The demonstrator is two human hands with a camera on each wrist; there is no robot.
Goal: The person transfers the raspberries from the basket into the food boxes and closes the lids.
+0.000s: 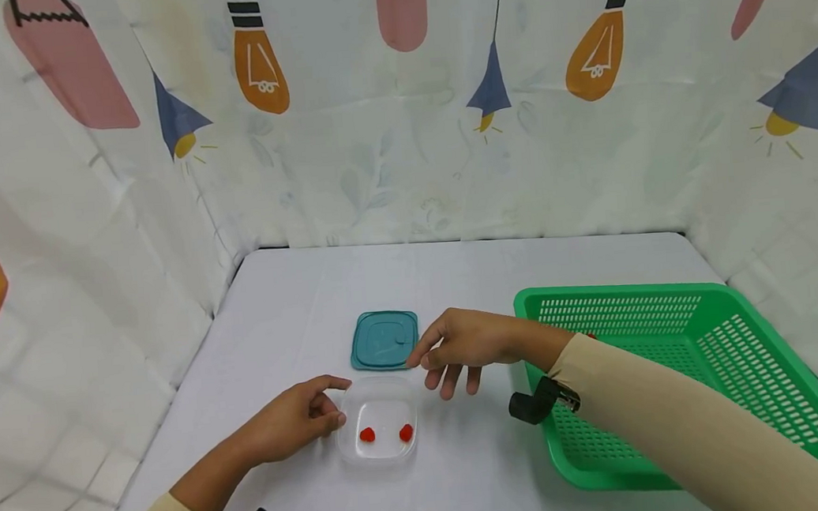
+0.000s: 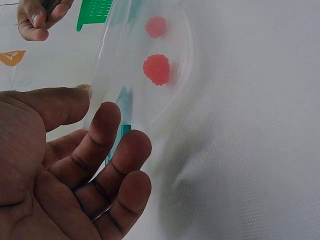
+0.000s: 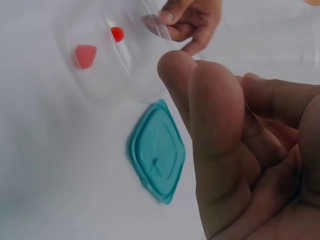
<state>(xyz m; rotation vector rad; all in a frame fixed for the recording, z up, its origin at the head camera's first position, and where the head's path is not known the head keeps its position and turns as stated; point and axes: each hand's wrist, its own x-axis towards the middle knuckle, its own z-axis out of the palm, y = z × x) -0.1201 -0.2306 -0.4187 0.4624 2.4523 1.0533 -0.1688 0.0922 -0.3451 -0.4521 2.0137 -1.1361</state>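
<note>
A clear plastic container [image 1: 377, 392] stands on the table with two red raspberries [image 1: 368, 435] [image 2: 157, 69] [image 3: 85, 56] lying in it. At the container's left side my left hand [image 1: 295, 420] holds the rim between thumb and fingers. My right hand [image 1: 468, 345] hovers to the right of the container, beside the teal lid [image 1: 385, 340]. Its fingers hang loosely bent, and nothing shows between them in the right wrist view. The lid lies flat just behind the container.
A green perforated basket [image 1: 626, 462] sits on the right, under the right forearm. A bit of something red [image 1: 591, 336] shows in it, mostly hidden by the arm. White printed cloth [image 1: 375, 171] hangs behind the white table [image 1: 291, 295] and at both sides.
</note>
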